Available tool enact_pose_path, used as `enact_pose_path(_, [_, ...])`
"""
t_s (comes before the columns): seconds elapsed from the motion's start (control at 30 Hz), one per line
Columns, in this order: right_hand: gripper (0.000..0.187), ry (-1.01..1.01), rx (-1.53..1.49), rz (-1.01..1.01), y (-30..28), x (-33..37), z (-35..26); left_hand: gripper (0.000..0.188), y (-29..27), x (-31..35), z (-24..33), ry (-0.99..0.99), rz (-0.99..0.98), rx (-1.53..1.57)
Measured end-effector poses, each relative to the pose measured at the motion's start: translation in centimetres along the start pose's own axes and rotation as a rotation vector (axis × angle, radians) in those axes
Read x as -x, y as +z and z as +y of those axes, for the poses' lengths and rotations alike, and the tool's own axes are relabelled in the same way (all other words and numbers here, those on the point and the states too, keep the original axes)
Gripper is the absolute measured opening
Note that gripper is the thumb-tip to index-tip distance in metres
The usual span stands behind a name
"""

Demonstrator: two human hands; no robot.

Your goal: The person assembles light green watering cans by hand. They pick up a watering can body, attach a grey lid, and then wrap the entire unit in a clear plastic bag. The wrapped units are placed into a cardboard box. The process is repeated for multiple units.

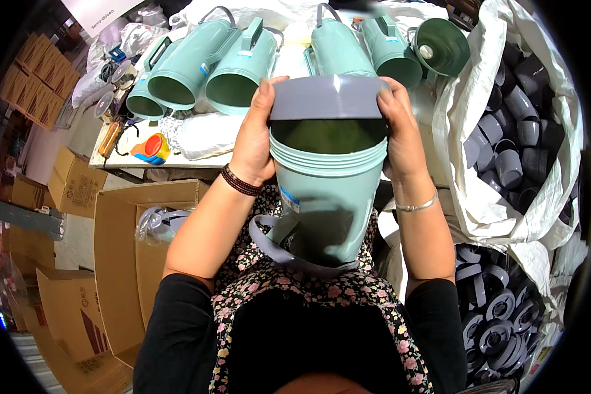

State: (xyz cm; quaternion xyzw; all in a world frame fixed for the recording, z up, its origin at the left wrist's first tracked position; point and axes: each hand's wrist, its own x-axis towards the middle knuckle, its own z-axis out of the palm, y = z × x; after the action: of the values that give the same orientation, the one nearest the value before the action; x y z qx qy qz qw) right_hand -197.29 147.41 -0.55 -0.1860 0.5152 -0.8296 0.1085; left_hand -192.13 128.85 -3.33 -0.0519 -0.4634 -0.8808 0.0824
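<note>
A pale green jug body (328, 174) stands in front of me over my floral apron, its threaded rim toward the far side. A wide grey ring-shaped collar (328, 98) is tilted above that rim, with a dark gap under its near edge. My left hand (259, 134) is closed on the collar's left side, thumb on top. On the other side my right hand (402, 131) grips it likewise, and both palms lie along the jug's upper wall. Low on the jug are a grey curved handle (269, 243) and a grey base band. Most of my fingers are hidden behind the collar.
Several green jug bodies (243, 69) lie on the table beyond. A red, yellow and blue plastic piece (152, 148) is at the table's left. White sacks of grey cups (522, 105) and grey rings (496, 335) stand right; an open cardboard box (121, 262) stands left.
</note>
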Motion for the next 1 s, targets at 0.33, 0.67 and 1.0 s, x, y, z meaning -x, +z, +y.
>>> enact_pose_path(0.33, [0.055, -0.367, 0.319, -0.036, -1.3, 2.6, 1.1, 0.064, 0.5, 1.9, -0.4, 0.275, -0.069, -0.291])
enact_pose_path(0.67, [0.102, -0.981, 0.923, -0.400, -2.4, 3.1, -2.2, 0.095, -2.0, 2.4, 2.0, 0.807, -0.402, -0.892])
enact_pose_path(1.0, [0.066, -0.934, 0.913, -0.361, -1.1, 1.3, 0.6, 0.072, -1.0, 4.5, 3.0, 0.824, -0.307, -1.329])
